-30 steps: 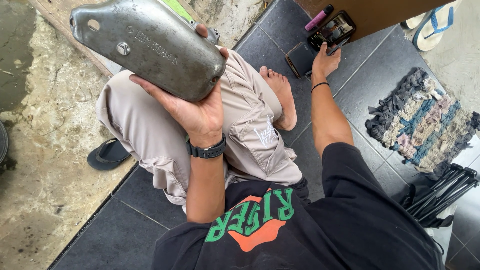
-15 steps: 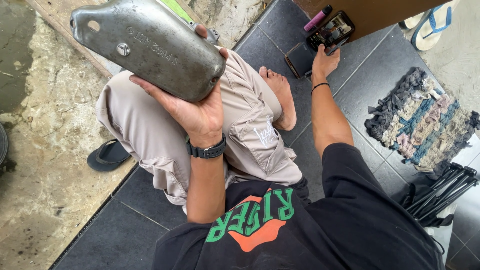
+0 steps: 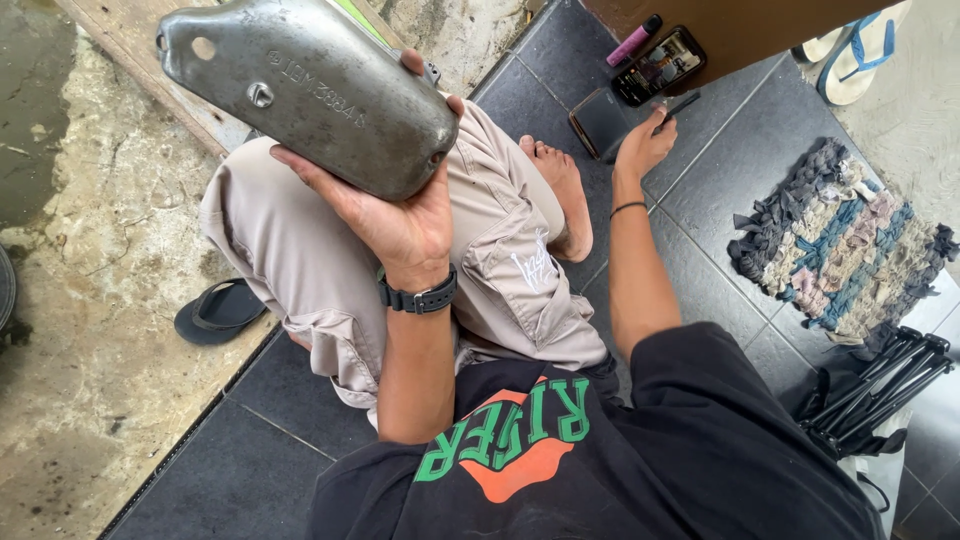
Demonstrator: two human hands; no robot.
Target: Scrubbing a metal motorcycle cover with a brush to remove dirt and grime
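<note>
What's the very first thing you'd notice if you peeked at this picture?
The big dented grey metal cover, held up high at the upper left in the left hand, jumps out first. Farther off, the right hand reaches across the dark tiles toward a phone and a black stick-like tool. A colourful rag rug lies on the right.

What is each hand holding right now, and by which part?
Left hand cradles the grey metal cover from beneath its rounded end. Right hand pinches a thin dark tool at its lower end.
</note>
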